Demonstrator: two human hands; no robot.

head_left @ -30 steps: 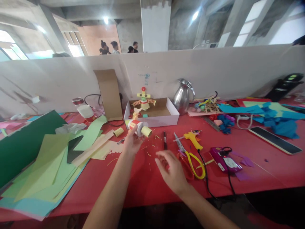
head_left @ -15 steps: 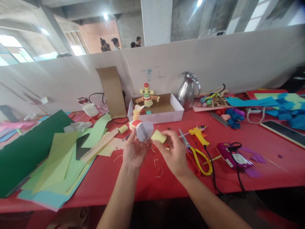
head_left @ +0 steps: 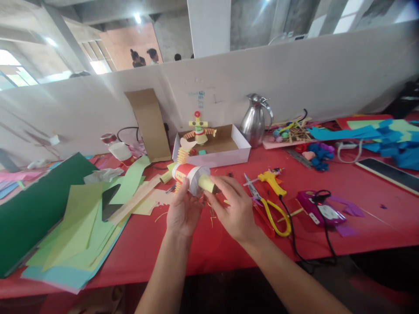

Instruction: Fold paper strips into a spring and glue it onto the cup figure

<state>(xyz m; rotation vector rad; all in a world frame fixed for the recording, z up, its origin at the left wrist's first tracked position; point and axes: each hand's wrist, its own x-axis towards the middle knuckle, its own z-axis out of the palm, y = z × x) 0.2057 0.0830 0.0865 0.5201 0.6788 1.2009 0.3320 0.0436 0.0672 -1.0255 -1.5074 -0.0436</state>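
Paper cup [head_left: 186, 174] clasped in left hand [head_left: 183, 212]; right hand [head_left: 234, 209] pinches yellow roll [head_left: 207, 183].

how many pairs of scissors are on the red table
1. The yellow-handled scissors lie on the red table just right of the right hand, beside the yellow glue gun. More could be hidden under the paper piles.

The cup [head_left: 188, 176] is red and white paper, lying on its side above the table at mid-frame, its grey base facing 4 o'clock. A short yellow tube [head_left: 207, 183] is pressed end-on against that base, sticking out toward 4 o'clock, slightly tilted down.
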